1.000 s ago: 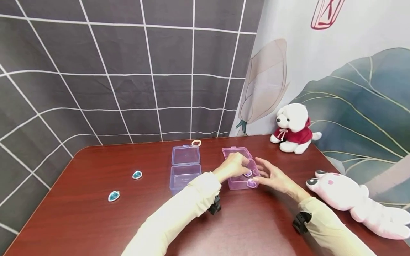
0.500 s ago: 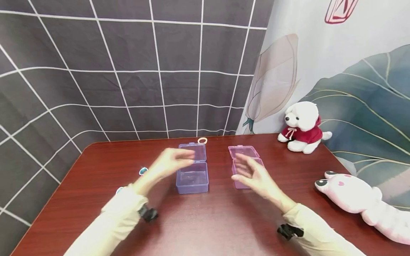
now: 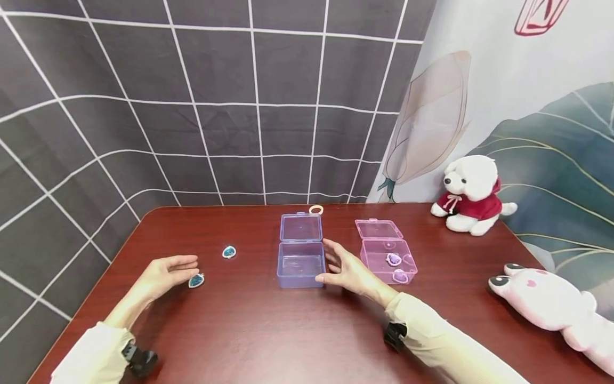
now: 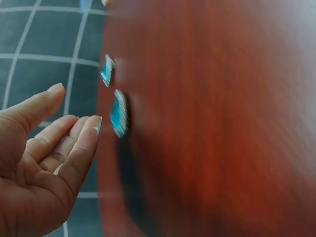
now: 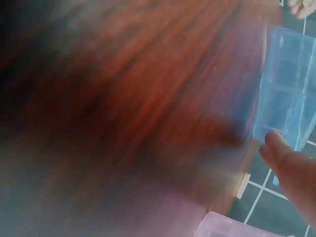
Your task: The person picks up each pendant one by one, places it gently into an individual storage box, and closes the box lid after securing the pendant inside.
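Note:
My left hand [image 3: 165, 273] hovers at the left of the table, its fingers extended beside a teardrop-shaped blue gem with a pale beaded rim [image 3: 196, 280]. In the left wrist view the thumb and fingers are apart with nothing between them, and that gem [image 4: 119, 113] lies just past the fingertips. A second blue gem [image 3: 229, 252] lies farther back. My right hand [image 3: 352, 271] is at the right side of a lidded blue-purple plastic box [image 3: 301, 281], fingers loosely spread. Whether its fingertips touch the wall, I cannot tell. The box's lid [image 3: 301, 228] is folded back, and no gem shows inside.
Right of it, a pink plastic box [image 3: 374, 274] with its lid back holds purple gems [image 3: 394, 260]. A pale ring [image 3: 316, 209] lies behind the boxes. A white plush dog [image 3: 472, 194] and a pink plush toy [image 3: 547, 298] sit at the right. A tiled-pattern curtain [image 3: 230, 128] backs the table.
My left hand has left the pink box and swung left across the table to the blue gem. The right hand has shifted from the pink box to the blue-purple box. The view has turned left.

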The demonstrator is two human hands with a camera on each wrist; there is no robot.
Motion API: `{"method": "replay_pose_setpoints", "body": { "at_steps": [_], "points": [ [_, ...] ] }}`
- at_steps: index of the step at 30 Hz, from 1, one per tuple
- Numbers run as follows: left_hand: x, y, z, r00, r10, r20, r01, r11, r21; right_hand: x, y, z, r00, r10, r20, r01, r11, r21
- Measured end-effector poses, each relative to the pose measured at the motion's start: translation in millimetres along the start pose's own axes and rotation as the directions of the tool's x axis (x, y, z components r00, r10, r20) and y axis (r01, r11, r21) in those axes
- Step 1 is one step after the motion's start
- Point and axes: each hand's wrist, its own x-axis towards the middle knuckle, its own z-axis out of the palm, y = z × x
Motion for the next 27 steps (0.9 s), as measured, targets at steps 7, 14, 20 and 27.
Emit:
{"method": "replay_pose_setpoints", "body": {
  "at_steps": [7, 14, 20, 27],
  "points": [
    [-11.2, -16.9, -11.2, 0.998, -0.054, -0.025, 0.056, 0.997, 0.059, 4.9, 5.4, 0.6, 0.999, -0.031, 0.026, 0.03, 0.999, 0.044],
    [-13.4, -20.6, -8.8, 0.997, -0.078, -0.016, 0.079, 0.994, 0.078, 7.8, 5.4, 1.4, 0.998, -0.047, 0.052, 0.042, 0.996, 0.083],
    [-6.7, -15.6, -0.9, 0.995, -0.098, -0.031, 0.102, 0.982, 0.158, 6.8, 3.9, 0.9, 0.998, -0.05, 0.041, 0.046, 0.995, 0.086],
    [-3.3, -12.1, 9.6, 0.997, -0.022, -0.078, 0.047, 0.945, 0.324, 7.1, 3.8, 1.9, 0.998, -0.044, 0.053, 0.039, 0.995, 0.097]
  ]
}}
